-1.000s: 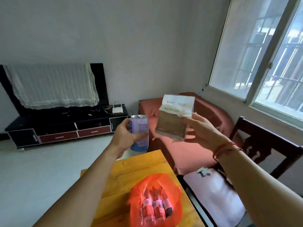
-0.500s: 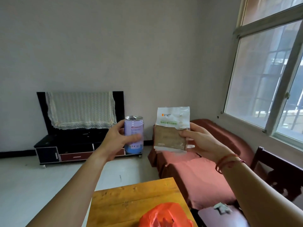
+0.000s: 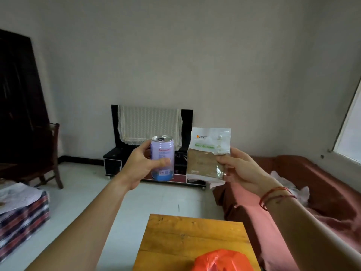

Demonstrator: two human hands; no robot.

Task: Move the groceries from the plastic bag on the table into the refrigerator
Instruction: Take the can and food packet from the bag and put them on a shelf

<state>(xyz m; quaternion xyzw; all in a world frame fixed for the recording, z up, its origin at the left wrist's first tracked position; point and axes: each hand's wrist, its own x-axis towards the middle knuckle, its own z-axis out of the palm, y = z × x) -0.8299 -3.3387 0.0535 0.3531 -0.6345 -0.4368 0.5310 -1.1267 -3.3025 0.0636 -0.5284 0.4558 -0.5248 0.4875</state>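
My left hand (image 3: 141, 165) grips a lilac and blue drink can (image 3: 163, 153), held upright at chest height. My right hand (image 3: 241, 171) holds a flat white and brown packet (image 3: 207, 153) by its right edge, beside the can and apart from it. Both are raised over the floor beyond the wooden table (image 3: 193, 237). The orange plastic bag (image 3: 222, 261) lies at the table's near edge, only its top in view; its contents are hidden. No refrigerator is in sight.
A black TV stand (image 3: 117, 161) with a lace-covered screen stands against the far wall. A red-covered sofa (image 3: 293, 192) runs along the right under a window. A dark wooden chair (image 3: 48, 153) and a checked bundle (image 3: 21, 214) sit at left.
The view has swung up and left: the window and right-hand chair have slid out of view, the bag has dropped to the frame's bottom edge. Both hands keep their holds.
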